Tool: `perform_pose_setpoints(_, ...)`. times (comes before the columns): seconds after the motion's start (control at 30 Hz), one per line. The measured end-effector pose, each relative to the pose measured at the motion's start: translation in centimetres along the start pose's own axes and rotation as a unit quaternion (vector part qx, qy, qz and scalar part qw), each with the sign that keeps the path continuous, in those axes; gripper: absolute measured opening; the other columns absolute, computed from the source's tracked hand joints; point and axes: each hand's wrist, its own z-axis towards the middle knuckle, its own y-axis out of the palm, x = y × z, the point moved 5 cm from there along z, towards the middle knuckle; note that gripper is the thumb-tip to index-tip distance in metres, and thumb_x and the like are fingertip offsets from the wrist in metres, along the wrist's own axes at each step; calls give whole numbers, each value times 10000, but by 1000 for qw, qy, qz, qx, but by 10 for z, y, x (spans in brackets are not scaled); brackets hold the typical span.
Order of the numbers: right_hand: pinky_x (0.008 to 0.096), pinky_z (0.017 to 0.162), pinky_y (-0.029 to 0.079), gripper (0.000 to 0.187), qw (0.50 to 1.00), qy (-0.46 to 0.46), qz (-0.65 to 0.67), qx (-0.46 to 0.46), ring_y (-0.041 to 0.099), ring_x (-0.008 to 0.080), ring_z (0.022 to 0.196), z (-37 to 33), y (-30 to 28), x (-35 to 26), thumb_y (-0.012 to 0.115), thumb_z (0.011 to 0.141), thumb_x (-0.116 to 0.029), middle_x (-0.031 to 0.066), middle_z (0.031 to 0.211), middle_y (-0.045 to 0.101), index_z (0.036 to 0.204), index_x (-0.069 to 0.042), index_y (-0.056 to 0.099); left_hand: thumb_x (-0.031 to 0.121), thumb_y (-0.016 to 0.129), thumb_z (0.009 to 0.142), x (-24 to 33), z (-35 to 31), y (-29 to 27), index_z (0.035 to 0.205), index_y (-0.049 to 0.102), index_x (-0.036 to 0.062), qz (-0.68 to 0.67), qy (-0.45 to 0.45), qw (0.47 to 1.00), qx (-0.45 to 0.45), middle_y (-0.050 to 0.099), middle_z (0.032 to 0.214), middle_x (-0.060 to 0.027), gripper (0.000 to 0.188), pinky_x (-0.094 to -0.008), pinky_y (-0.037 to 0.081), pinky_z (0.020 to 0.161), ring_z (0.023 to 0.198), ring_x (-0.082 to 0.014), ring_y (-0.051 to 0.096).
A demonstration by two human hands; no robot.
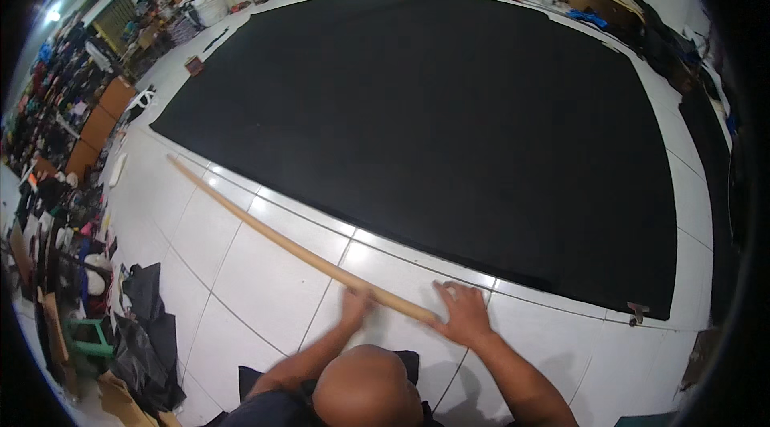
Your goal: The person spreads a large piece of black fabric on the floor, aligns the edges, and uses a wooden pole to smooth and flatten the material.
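Observation:
A long, light-brown pole [277, 236] lies slantwise over the white tiled floor, its near end between my hands. My left hand [358, 307] is at the near part of the pole, on its lower side; motion blurs its fingers. At the pole's near end is my right hand [465, 316], palm down, with fingers spread and the thumb side against the tip. Beyond both hands a large black sheet of cloth [433, 130] is spread flat, its near edge running roughly alongside the pole.
Near the cloth's right corner sits a small metal clamp-like piece [636, 313]. Piled goods [56, 106] line the left side, with a green stool [90, 337] and black sheeting [148, 339] nearer. Bottles and tools stand along the far wall; a cardboard box [601, 0] is at far right.

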Motion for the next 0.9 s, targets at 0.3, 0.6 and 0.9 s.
perform_pose_setpoints(0.3,469,713,566,534,987,14,18,-159,635,310,895,-7,21,-38,591,968,-336,130,962,590,1477,-237,462,156,640,935,-22,-65,-20,1191,670,27,103,177,975,-81,699,1066,-60,288,-313,501,863,990,-164,634)
perform_pose_setpoints(0.6,475,786,547,574,992,101,-68,20,617,334,903,126,-33,52,592,985,-313,137,991,549,1518,-212,404,277,676,898,84,74,-244,1164,649,8,390,179,813,393,622,1112,-209,379,-459,459,953,1075,-367,581)
perform_pose_setpoints(0.9,457,757,559,587,987,123,-102,-23,630,346,889,182,-3,85,574,1000,-287,160,1001,560,1543,-220,360,472,532,969,136,172,-236,1453,413,-29,466,-16,733,495,325,1532,-315,707,-545,199,1194,1443,-464,270)
